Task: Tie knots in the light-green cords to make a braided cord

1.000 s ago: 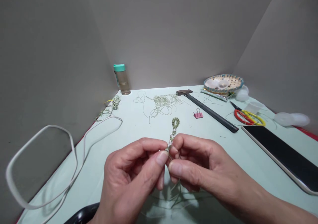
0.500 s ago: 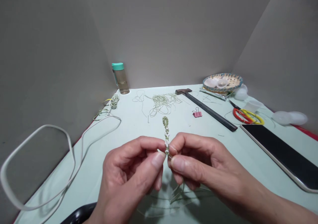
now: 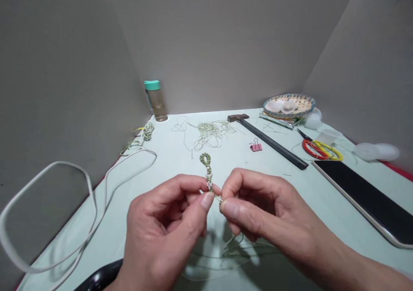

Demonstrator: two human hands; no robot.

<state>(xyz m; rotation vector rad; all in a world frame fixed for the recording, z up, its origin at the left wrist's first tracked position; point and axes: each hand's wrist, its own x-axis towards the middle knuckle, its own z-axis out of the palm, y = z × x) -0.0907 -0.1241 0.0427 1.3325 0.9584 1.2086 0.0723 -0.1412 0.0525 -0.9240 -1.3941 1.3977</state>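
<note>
Between thumb and index finger, my left hand pinches the lower end of a green knotted cord braid with small white beads. The braid stands up from the fingertips and ends in a loop at its top. My right hand, just to the right, pinches thin green cords that run from the base of the braid. More of these cord ends hang below my right hand over the table. The exact knot at the braid's base is partly hidden by my left thumb.
Beyond the hands lie a tangle of green cord, a hammer and a pink binder clip. Scissors, a phone and a woven basket are on the right. A bottle and white cable stand left.
The braid has tilted and shifted left with my left hand. My hands have moved slightly apart, and cords now stretch between the braid's base and my right fingertips.
</note>
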